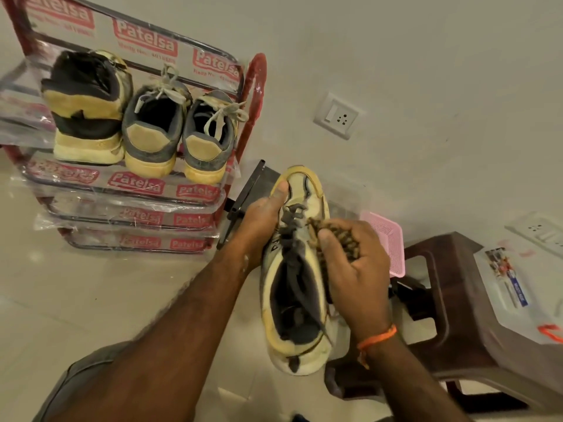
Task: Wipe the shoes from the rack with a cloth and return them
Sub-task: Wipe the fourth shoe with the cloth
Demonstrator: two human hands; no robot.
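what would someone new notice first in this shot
Centre frame, a worn cream and black sneaker held toe-away, the left hand gripping its side while the right hand presses a bunched brown cloth against it. At upper left, three more shoes sit on a red plastic-wrapped rack.

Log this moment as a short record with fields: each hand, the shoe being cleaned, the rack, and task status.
left hand: grips the held shoe near its toe, thumb on top
right hand: presses a bunched cloth against the held shoe's side
held shoe: cream and grey, laces loose, off the rack
rack: three shoes on its top shelf, heels facing out
status: wiping under way; held shoe not yet returned
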